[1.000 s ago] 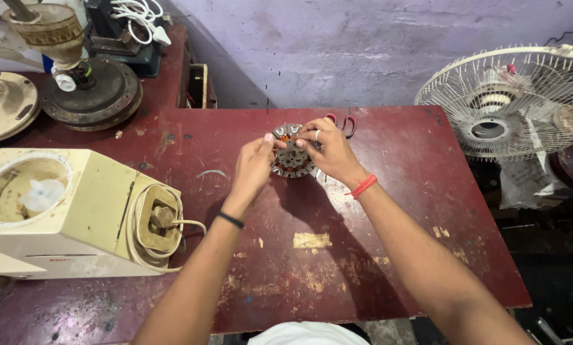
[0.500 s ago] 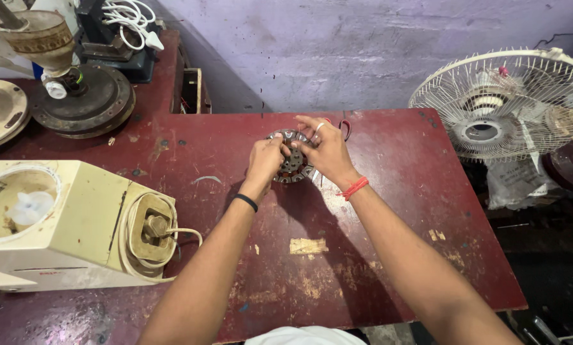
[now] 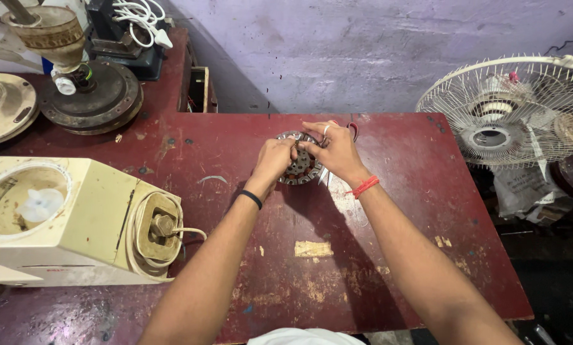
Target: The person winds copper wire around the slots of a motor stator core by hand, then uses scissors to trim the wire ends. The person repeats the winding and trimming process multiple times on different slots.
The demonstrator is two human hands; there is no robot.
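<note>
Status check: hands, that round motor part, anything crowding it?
Left hand and right hand both grip the round motor part on the red table. Scissors lie behind the right hand. Cream mixer base sits well left.

You are looking at few of these. A crumpled whitish plastic bag with faint dark print is hanging under the white wire-caged fan at the far right, well apart from your right hand. A small reddish printed mark is sitting low on the cream plastic appliance housing, well apart from your left hand.
</note>
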